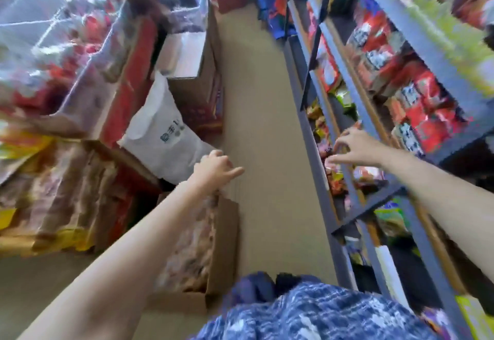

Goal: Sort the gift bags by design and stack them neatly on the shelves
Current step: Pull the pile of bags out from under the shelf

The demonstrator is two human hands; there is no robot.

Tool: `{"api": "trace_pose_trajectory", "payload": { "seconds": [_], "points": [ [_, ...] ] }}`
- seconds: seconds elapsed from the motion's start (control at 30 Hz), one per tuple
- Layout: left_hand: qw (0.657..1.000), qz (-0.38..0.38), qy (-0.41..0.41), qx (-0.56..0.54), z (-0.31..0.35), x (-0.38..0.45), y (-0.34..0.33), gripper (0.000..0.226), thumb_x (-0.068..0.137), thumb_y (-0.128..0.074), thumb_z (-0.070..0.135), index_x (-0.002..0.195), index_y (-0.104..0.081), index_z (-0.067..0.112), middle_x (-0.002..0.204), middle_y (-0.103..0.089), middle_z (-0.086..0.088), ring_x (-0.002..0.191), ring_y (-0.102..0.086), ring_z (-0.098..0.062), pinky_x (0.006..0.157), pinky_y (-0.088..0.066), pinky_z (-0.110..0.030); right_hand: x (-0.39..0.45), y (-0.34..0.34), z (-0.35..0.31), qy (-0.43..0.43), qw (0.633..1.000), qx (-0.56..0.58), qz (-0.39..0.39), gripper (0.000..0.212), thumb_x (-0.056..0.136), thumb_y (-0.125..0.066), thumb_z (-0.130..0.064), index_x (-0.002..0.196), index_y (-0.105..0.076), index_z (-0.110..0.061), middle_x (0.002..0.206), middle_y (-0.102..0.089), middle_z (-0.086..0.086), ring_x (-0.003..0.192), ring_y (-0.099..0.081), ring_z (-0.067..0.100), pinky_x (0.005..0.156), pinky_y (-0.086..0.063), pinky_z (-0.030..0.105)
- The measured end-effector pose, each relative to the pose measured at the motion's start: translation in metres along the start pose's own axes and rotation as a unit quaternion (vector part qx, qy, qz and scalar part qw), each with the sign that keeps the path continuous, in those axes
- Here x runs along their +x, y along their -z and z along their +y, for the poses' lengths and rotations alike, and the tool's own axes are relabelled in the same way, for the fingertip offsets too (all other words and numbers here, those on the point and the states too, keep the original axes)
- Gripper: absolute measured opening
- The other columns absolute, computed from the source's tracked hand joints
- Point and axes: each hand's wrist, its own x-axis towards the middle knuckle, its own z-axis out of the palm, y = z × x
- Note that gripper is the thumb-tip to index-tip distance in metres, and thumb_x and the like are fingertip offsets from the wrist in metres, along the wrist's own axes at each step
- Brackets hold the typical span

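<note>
2 hands (213,166) (352,150), 1 white sack (163,136), 1 shelf rack (355,99) (bags too blurred to count)

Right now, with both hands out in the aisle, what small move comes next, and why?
Probably ease the right hand down onto the bags on the shelf under it. Its fingers are spread just above that blurred stack, holding nothing, while the left hand hangs loosely curled over the open cardboard box, also empty.

My one wide-angle camera sits on my head, looking forward and steeply down a narrow aisle, close over my left hand (217,167) and right hand (352,150), with the metal shelving (344,72) running along my right and stacked cartons (128,80) along my left.
</note>
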Motion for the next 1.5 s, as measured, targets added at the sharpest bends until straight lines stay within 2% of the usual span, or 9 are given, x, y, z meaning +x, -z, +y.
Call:
{"api": "trace_pose_trajectory", "payload": {
  "seconds": [0.1, 0.27, 0.43, 0.6, 0.8, 0.93, 1.17, 1.37, 1.5],
  "points": [
    [0.999, 0.031, -0.005, -0.009, 0.000, 0.088, 0.057, 0.043, 0.092, -0.045, 0.051, 0.112, -0.067, 0.019, 0.141, -0.041, -0.009, 0.125, -0.042, -0.033, 0.101, -0.039, -0.043, 0.106, 0.054, -0.020, 0.050, 0.999, -0.007, 0.005, 0.037, 0.084, -0.064, -0.041, 0.104, -0.068, -0.010, 0.128, -0.046, 0.018, 0.128, -0.038, 0.028, 0.105, -0.030, 0.031],
    [0.992, 0.070, 0.021, -0.105, -0.025, 0.274, 0.117, 0.032, 0.089, -0.057, 0.041, 0.104, -0.068, 0.014, 0.133, -0.048, -0.013, 0.129, -0.038, -0.025, 0.107, -0.030, -0.032, 0.283, 0.126, -0.035, 0.109, 0.989, -0.009, 0.104, 0.028, 0.083, -0.067, -0.031, 0.097, -0.072, -0.007, 0.127, -0.049, 0.015, 0.122, -0.044, 0.029, 0.104, -0.024, 0.029],
    [0.997, 0.036, -0.023, -0.057, -0.030, 0.438, 0.168, 0.034, 0.092, -0.054, 0.035, 0.103, -0.067, 0.005, 0.132, -0.048, -0.015, 0.125, -0.043, -0.032, 0.100, -0.039, -0.040, 0.436, 0.181, -0.002, 0.020, 0.996, -0.006, 0.089, 0.059, 0.078, -0.044, -0.058, 0.095, -0.073, -0.009, 0.130, -0.050, 0.017, 0.129, -0.035, 0.033, 0.106, -0.021, 0.033],
    [0.997, 0.058, -0.042, -0.033, -0.001, 0.590, 0.239, 0.034, 0.096, -0.046, 0.035, 0.112, -0.062, 0.010, 0.141, -0.038, -0.009, 0.126, -0.036, -0.032, 0.101, -0.036, -0.040, 0.578, 0.253, 0.034, -0.116, 0.977, 0.070, 0.164, 0.034, 0.091, -0.051, -0.034, 0.095, -0.070, -0.005, 0.115, -0.056, 0.025, 0.120, -0.040, 0.035, 0.094, -0.026, 0.033],
    [0.999, 0.034, -0.021, -0.004, -0.004, 0.789, 0.287, 0.033, 0.094, -0.049, 0.040, 0.114, -0.062, 0.017, 0.146, -0.033, -0.006, 0.132, -0.031, -0.029, 0.101, -0.034, -0.039, 0.791, 0.299, 0.034, -0.075, 0.986, 0.109, 0.101, 0.028, 0.091, -0.055, -0.027, 0.097, -0.068, -0.003, 0.119, -0.054, 0.022, 0.124, -0.039, 0.031, 0.098, -0.029, 0.033],
    [0.999, 0.047, -0.003, -0.010, -0.022, 0.912, 0.337, 0.030, 0.090, -0.054, 0.037, 0.109, -0.065, 0.016, 0.140, -0.040, -0.010, 0.130, -0.035, -0.030, 0.102, -0.036, -0.039, 0.921, 0.345, 0.025, -0.071, 0.988, 0.117, 0.065, 0.029, 0.088, -0.055, -0.039, 0.099, -0.068, -0.016, 0.121, -0.049, 0.015, 0.118, -0.043, 0.032, 0.098, -0.032, 0.031],
    [0.997, 0.077, -0.009, -0.002, -0.050, 1.126, 0.423, 0.028, 0.089, -0.056, 0.036, 0.106, -0.065, 0.015, 0.137, -0.042, -0.010, 0.130, -0.035, -0.030, 0.100, -0.038, -0.039, 1.153, 0.424, 0.009, -0.016, 0.989, 0.125, 0.083, 0.019, 0.088, -0.058, -0.032, 0.095, -0.068, -0.017, 0.118, -0.053, 0.016, 0.121, -0.040, 0.030, 0.100, -0.029, 0.033],
    [0.993, -0.089, -0.058, 0.055, -0.066, 1.318, 0.497, 0.031, 0.091, -0.054, 0.031, 0.114, -0.062, 0.013, 0.135, -0.041, -0.013, 0.119, -0.047, -0.035, 0.102, -0.038, -0.037, 1.323, 0.482, 0.009, -0.071, 0.992, 0.087, 0.064, 0.013, 0.085, -0.060, -0.024, 0.091, -0.067, -0.016, 0.120, -0.051, 0.017, 0.123, -0.038, 0.032, 0.097, -0.028, 0.030],
    [0.988, -0.117, -0.075, 0.075, -0.066, 1.434, 0.551, 0.030, 0.090, -0.054, 0.029, 0.113, -0.063, 0.011, 0.129, -0.044, -0.015, 0.117, -0.049, -0.036, 0.100, -0.041, -0.040, 1.424, 0.552, 0.010, -0.106, 0.977, 0.094, 0.159, 0.019, 0.085, -0.061, -0.016, 0.101, -0.066, -0.006, 0.135, -0.035, 0.020, 0.126, -0.033, 0.037, 0.103, -0.032, 0.037]
  ]
}}
